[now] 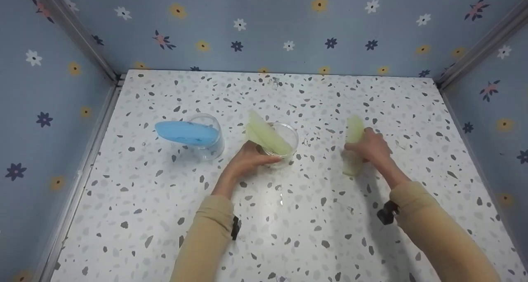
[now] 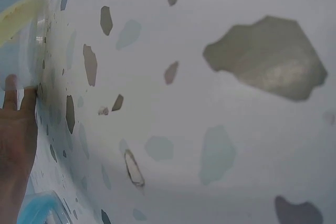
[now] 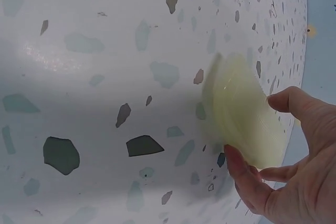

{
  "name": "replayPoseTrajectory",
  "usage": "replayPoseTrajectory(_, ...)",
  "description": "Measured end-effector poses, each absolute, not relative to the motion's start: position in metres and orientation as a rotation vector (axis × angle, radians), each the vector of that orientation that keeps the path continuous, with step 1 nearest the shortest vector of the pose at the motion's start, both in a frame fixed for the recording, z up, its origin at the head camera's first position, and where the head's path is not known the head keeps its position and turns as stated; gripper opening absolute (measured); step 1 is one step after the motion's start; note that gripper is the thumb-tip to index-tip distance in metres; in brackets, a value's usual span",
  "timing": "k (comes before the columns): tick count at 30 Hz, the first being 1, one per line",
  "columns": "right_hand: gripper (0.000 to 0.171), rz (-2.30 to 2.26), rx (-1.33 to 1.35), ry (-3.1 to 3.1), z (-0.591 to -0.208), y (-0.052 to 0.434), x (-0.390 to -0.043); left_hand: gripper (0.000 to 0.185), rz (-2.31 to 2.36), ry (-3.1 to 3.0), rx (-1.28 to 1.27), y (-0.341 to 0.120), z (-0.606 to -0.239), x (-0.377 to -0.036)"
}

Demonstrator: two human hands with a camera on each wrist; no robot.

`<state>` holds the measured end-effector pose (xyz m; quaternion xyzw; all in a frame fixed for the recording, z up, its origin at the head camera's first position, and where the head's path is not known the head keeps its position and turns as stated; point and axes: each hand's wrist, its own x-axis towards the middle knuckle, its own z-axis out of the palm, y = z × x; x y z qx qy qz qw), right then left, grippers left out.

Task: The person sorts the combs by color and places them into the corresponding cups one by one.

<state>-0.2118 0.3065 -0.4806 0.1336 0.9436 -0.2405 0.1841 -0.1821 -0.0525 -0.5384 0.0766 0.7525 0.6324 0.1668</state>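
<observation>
In the head view, my left hand (image 1: 249, 160) holds a clear cup (image 1: 291, 135) by its near left side, with the thumb along the front. A pale yellow translucent piece (image 1: 270, 135) leans out of that cup to the upper left; whether it is one piece or two overlapping is unclear. My right hand (image 1: 371, 148) pinches another pale yellow crescent-shaped piece (image 1: 354, 127), low over the table. The right wrist view shows fine comb-like ridges on this piece (image 3: 244, 114), between thumb and fingers. Fingers (image 2: 11, 85) of my left hand touch the cup in the left wrist view.
Left of my left hand stands a second clear cup (image 1: 214, 150), with a blue elongated piece (image 1: 185, 132) tilted out over its left rim. Flowered blue panels (image 1: 272, 30) border the speckled white table (image 1: 297, 232) at the back and both sides.
</observation>
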Motion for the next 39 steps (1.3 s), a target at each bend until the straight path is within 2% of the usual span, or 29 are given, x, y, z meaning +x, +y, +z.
replayPoseTrajectory(5, 0.102, -0.714, 0.389, 2.667, -0.475, 0.302, -0.215, 0.1, 1.818, 2.13, 0.217, -0.053, -0.539, -0.182)
replayPoseTrajectory(14, 0.103, -0.769, 0.346, 2.728, -0.463, 0.297, -0.216, 0.111, 1.863, 2.134, 0.299, -0.05, -0.542, -0.184)
replayPoseTrajectory(24, 0.101, -0.798, 0.328, 2.809, -0.457, 0.282, -0.22, 0.101, 1.818, 2.083, 0.164, -0.053, -0.538, -0.18)
replayPoseTrajectory(39, 0.097, -0.955, 0.279, 2.929, -0.443, 0.259, -0.223, 0.098, 1.865, 2.047, 0.182, -0.052, -0.54, -0.18)
